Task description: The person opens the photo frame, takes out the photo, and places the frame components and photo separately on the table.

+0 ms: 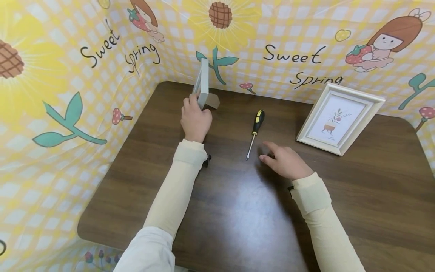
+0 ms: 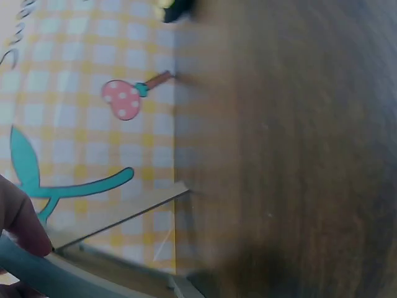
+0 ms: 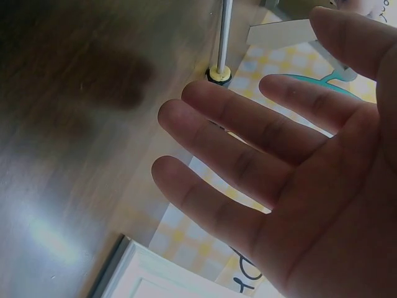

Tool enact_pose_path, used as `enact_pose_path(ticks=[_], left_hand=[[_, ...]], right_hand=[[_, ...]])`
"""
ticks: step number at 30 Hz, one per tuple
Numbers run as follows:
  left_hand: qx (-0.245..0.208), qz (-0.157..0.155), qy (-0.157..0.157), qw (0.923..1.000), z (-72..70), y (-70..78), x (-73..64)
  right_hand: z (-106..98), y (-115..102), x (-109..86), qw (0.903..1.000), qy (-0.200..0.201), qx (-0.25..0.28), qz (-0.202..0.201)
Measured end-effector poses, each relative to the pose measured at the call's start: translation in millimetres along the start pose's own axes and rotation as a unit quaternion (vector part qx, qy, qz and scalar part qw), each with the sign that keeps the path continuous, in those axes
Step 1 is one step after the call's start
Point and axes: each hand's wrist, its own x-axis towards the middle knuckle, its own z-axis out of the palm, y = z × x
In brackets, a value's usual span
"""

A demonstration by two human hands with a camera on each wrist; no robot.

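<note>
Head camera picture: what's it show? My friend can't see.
A person's left hand grips a pale grey rectangular frame, while the right hand is near a black-and-yellow screwdriver lying on a dark brown wooden table. At right stands a cream rectangular picture frame, before yellow-checked fabric.

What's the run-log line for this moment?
left grip: holding grey frame | right grip: empty, near screwdriver | screwdriver: lying on table | white frame: standing at right
</note>
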Motion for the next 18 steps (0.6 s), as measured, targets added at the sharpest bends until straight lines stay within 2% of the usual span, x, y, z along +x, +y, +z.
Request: enact_pose_path(ticks=[4, 10, 13, 18], left_hand=[[-0.059, -0.019, -0.015, 0.9979, -9.4, -7.5, 5.1], [-0.144, -0.013, -0.052, 0.9882, -17.0, -22.0, 8.5], [-0.163, -0.001, -0.065, 0.9844, -19.1, -27.5, 9.0], [-0.193, -0.010, -0.081, 0.9778, -24.9, -31.2, 8.6]], right_hand=[[0.7, -3.1, 1.5, 1.0000, -0.001, -0.002, -0.001], [3.1, -7.8, 4.0, 1.0000, -0.002, -0.003, -0.003], [4.1, -10.0, 5.5, 1.0000, -0.001, -0.003, -0.007], [4.9, -14.2, 7.8, 0.9999, -0.002, -0.002, -0.015]])
